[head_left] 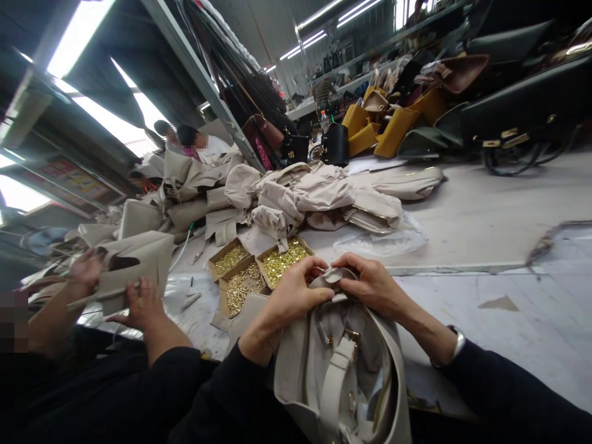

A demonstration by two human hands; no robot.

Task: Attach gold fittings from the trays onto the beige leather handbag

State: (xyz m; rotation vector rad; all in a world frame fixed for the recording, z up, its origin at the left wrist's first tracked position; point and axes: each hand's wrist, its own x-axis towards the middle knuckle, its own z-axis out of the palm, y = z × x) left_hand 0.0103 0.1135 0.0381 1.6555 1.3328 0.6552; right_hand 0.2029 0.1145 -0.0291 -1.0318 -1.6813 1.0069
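A beige handbag (291,376) stands at the table edge in front of me, its mouth open, so the lining and a buckled strap (333,385) inside it show. My left hand (296,290) pinches a pale piece at the bag's top edge from the left. From the right, my right hand (370,283) grips the same piece between thumb and fingers. Whether that piece is a tab or part of the rim is unclear. Just beyond my left hand are cardboard boxes of small gold-coloured metal fittings (287,259).
At left, a co-worker's hands (145,302) hold another beige bag (143,262). A heap of beige bags and pouches (319,194) lies across the table. Clear plastic wrap (393,240) rests before it. Mustard bags (393,132) and a black bag (522,105) stand at the back right.
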